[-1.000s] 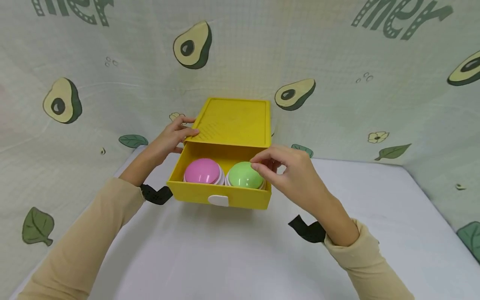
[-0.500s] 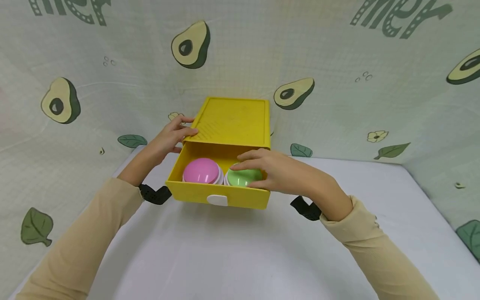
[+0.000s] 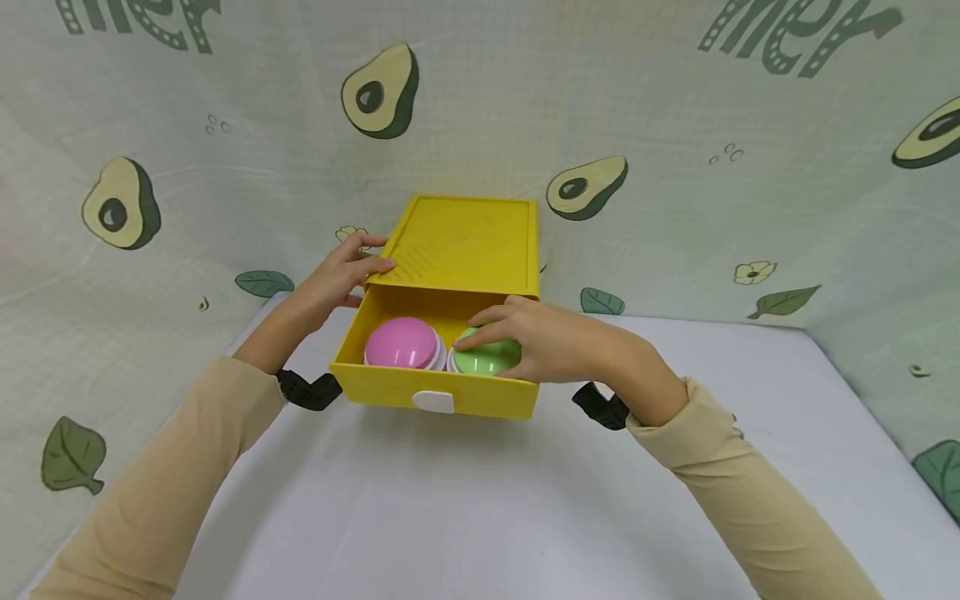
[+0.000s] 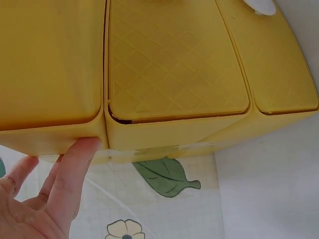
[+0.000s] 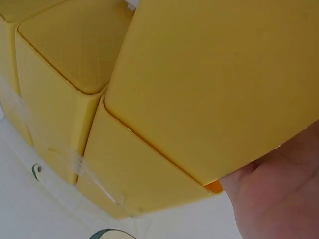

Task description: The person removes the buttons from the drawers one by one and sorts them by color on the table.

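Observation:
A yellow box (image 3: 465, 242) stands at the back of the white table, its drawer (image 3: 375, 385) pulled out toward me. Inside the drawer lie a pink dome (image 3: 401, 342) on the left and a green dome (image 3: 487, 361) on the right. My right hand (image 3: 540, 337) reaches into the drawer, fingers curled over the top of the green dome. My left hand (image 3: 341, 275) rests on the box's front left top corner with fairly straight fingers. In the left wrist view a finger (image 4: 72, 179) touches the box's edge (image 4: 174, 64). The right wrist view shows mostly the yellow box (image 5: 209, 89) and my palm (image 5: 279, 199).
A white pull tab (image 3: 432, 402) sits on the drawer front. The white table (image 3: 465, 508) stretches toward me in front of the box. An avocado-print cloth (image 3: 675, 167) walls in the back and both sides.
My right hand came down from above the drawer's right side and closed over the green dome. The left hand and the box have stayed put.

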`<state>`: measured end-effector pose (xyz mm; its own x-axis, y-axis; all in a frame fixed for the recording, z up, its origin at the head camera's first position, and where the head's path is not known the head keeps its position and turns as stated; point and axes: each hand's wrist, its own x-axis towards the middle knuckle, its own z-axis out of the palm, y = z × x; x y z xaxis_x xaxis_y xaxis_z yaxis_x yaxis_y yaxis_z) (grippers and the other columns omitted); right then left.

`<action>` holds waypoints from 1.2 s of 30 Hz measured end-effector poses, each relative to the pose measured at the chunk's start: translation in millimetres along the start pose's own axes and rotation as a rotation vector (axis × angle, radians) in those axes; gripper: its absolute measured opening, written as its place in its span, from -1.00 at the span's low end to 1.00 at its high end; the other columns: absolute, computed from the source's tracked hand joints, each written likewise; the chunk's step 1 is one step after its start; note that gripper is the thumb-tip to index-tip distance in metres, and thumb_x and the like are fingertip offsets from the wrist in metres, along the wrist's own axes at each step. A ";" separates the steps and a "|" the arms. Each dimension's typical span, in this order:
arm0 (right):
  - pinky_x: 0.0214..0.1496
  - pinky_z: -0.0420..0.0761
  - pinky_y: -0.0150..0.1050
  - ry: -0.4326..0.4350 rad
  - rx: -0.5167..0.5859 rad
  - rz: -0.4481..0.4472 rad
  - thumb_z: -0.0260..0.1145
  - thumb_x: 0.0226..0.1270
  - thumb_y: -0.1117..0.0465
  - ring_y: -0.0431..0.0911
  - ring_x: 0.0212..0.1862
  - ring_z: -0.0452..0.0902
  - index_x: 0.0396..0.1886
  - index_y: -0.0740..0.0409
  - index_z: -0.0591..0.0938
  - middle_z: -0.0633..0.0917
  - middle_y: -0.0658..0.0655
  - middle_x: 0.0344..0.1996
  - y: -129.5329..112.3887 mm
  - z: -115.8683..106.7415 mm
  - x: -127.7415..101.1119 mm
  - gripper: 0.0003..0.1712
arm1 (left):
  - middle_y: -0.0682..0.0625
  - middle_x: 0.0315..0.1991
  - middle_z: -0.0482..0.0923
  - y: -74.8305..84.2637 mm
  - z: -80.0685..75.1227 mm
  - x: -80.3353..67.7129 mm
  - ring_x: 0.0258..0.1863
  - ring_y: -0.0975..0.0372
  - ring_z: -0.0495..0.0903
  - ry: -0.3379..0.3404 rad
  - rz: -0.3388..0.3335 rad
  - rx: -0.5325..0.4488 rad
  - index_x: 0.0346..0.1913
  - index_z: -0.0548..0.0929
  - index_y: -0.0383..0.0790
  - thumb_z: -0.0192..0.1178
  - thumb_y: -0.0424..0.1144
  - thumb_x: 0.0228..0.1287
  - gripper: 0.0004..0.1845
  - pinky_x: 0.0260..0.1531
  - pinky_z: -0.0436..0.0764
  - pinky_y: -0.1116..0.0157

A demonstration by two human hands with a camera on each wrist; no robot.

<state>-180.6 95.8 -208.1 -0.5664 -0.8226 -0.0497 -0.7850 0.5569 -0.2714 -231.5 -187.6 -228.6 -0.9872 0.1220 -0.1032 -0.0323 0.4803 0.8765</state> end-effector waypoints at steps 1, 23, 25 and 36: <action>0.17 0.43 -0.13 0.007 0.005 -0.001 0.30 0.21 0.10 -0.02 0.19 0.32 0.16 -0.22 0.55 0.48 0.03 0.22 0.1 0.6 0.0 -0.53 | -0.15 0.30 0.23 -0.3 0.3 0.0 0.12 -0.04 0.35 0.002 0.002 0.000 0.31 0.17 -0.05 0.02 0.02 0.32 -0.43 0.10 0.43 -0.10; -0.12 0.44 -0.25 0.154 -0.016 -0.026 0.33 0.18 0.00 -0.02 0.02 0.30 0.14 -0.15 0.57 0.46 0.08 0.24 -7.9 -5.6 -8.5 -0.52 | -0.21 0.29 0.21 -2.8 0.0 -2.3 0.18 -0.09 0.33 -0.015 0.011 0.004 0.33 0.14 -0.06 -0.02 0.01 0.35 -0.44 0.10 0.41 -0.13; -0.12 0.44 -0.24 0.176 -0.020 -0.026 0.33 0.17 -0.01 -0.02 0.02 0.29 0.14 -0.16 0.57 0.45 0.10 0.25 -10.0 -7.5 -10.4 -0.52 | -0.20 0.29 0.22 -2.4 -0.6 -2.6 0.17 -0.09 0.33 -0.013 0.012 0.003 0.32 0.14 -0.06 -0.02 0.00 0.35 -0.45 0.10 0.41 -0.14; -0.06 0.51 -0.19 0.371 -0.041 -0.069 0.31 0.18 0.03 -0.02 0.11 0.26 0.14 -0.14 0.57 0.44 0.09 0.24 -16.6 -13.0 -25.1 -0.52 | -0.20 0.30 0.21 -1.2 -0.6 -3.3 0.20 -0.09 0.31 -0.016 0.008 0.003 0.34 0.13 -0.05 -0.02 0.02 0.35 -0.43 0.12 0.37 -0.17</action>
<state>-156.6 108.8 -189.9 -0.5583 -0.7652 0.3206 -0.8296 0.5119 -0.2229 -228.2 -189.1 -229.0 -0.9848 0.1399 -0.1034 -0.0235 0.4818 0.8760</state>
